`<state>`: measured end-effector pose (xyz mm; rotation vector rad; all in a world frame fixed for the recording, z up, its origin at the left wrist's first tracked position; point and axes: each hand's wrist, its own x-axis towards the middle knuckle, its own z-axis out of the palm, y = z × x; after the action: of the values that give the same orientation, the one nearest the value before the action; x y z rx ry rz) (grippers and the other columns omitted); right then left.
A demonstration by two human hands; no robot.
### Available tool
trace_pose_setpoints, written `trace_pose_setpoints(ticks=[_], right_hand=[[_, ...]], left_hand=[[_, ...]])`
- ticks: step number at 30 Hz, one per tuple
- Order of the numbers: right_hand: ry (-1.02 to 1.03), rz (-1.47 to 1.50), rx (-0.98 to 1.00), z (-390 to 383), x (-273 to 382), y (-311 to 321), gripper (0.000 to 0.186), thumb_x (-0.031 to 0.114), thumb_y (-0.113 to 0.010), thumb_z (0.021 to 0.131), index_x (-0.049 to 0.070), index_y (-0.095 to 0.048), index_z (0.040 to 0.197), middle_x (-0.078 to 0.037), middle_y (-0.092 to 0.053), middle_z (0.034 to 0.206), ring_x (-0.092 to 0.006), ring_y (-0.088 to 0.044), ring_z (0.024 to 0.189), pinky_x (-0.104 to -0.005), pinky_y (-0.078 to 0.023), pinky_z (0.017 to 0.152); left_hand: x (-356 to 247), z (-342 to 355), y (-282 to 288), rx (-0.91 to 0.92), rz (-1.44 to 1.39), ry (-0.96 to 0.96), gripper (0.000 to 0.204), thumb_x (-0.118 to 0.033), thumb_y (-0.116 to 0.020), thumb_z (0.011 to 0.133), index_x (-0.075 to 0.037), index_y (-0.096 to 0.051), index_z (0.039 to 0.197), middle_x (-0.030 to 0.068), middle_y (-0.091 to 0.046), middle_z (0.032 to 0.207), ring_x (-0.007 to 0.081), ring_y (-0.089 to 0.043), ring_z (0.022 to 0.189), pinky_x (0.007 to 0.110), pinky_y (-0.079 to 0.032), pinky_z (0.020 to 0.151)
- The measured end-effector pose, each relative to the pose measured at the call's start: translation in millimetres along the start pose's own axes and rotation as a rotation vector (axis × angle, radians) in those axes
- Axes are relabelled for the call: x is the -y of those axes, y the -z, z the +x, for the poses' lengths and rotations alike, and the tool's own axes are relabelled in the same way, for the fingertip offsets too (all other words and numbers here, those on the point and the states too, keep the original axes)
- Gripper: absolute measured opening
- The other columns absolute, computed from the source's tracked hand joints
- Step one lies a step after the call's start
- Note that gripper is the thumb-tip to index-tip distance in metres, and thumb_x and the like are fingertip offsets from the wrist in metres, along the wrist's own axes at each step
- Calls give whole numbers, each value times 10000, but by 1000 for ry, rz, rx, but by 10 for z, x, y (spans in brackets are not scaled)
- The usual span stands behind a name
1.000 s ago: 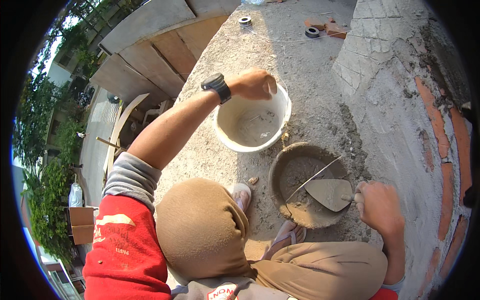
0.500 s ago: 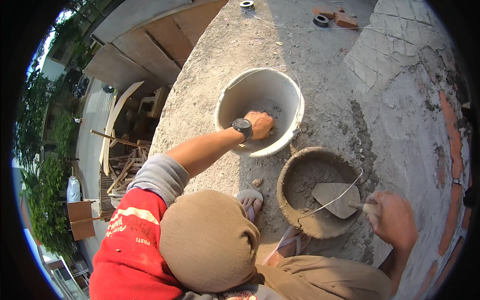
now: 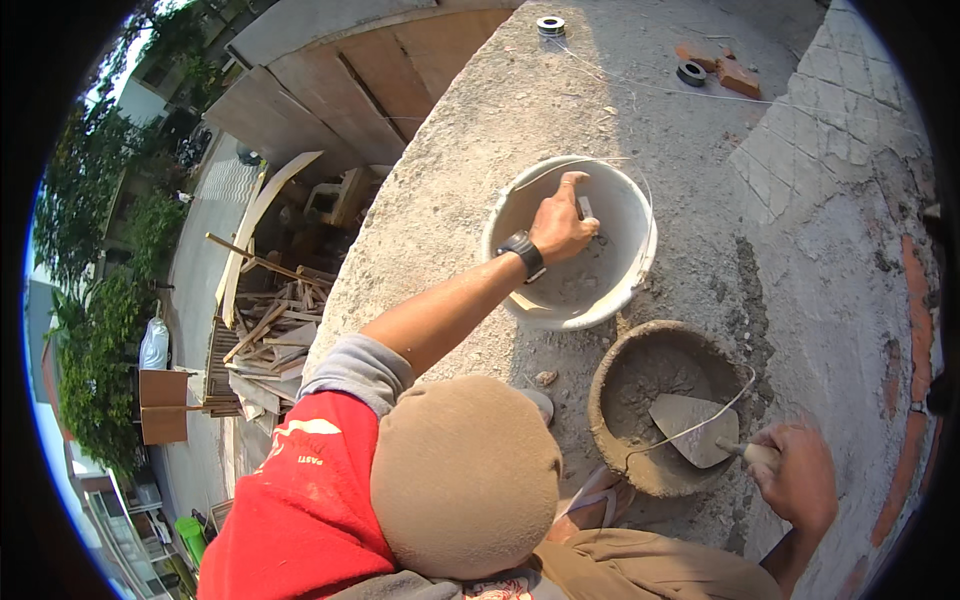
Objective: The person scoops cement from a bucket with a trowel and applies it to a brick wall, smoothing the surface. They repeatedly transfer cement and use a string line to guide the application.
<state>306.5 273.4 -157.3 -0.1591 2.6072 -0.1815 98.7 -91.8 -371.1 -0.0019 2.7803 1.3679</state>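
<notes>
Far left, well below the slab edge: trees, a road, a heap of scrap timber (image 3: 262, 320). Work surface is a rough concrete slab (image 3: 460, 180), high above that drop. Left arm, wristwatch (image 3: 522, 254) on the wrist, reaches forward into a white bucket (image 3: 640, 265); left hand (image 3: 560, 225) sits inside the bucket, fingers closed around a small grey object down near the bottom, where a thin layer of grey slurry or water lies. What the object is cannot be told. Just right and nearer the person: a mortar-caked round pan (image 3: 612, 440) with a wire handle, holding some grey mix. Right hand (image 3: 795, 478) is clamped on the handle of a pointed trowel (image 3: 690, 428), blade resting flat in the pan. Beyond, a wire spool (image 3: 550, 24), a second ring (image 3: 690, 72) and brick pieces (image 3: 738, 76) lie well apart from the work. Far right, a plastered wall with bare brick (image 3: 915, 330) showing. Risks, as judged: bucket stands near the slab edge, so a pull on its rim while the hand lifts out could tip or slide it; trowel left angled in the pan could flick mix out if the wrist turns; a foot in a sandal sits just beside the pan.
</notes>
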Motion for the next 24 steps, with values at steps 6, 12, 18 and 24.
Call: trace_pose_setpoints(ticks=[6,12,18,24], right_hand=[[21,70,81,-3,104,103,266,269,-683,992,45,-729,1126,-226,-731,1075,-413,-695,1021,-474,-541,880],[59,12,38,-153,100,134,254,257,-691,981,32,-732,1093,-223,-732,1022,-415,-692,981,-481,-539,867],[-12,87,72,-229,223,188,280,278,-715,981,43,-744,1129,-224,-740,1018,-399,-705,979,-482,-537,879],[-63,128,-31,-188,210,341,393,295,-871,780,1,-743,1008,-156,-745,929,-302,-727,881,-410,-562,800]], left_hand=[[-112,-208,-375,126,-392,154,489,-163,-714,793,-1,-703,1255,182,-758,929,311,-749,905,425,-564,867],[12,-136,-578,254,6,-157,470,-139,-731,777,-83,-726,1243,205,-764,1028,349,-733,980,431,-563,887],[-491,-29,-155,43,-50,-196,265,-181,-673,970,-86,-714,1213,150,-755,931,318,-735,894,430,-564,845],[-2194,-20,739,318,-285,-511,278,-279,-580,1092,-59,-645,1248,44,-751,947,85,-674,790,281,-528,652]])
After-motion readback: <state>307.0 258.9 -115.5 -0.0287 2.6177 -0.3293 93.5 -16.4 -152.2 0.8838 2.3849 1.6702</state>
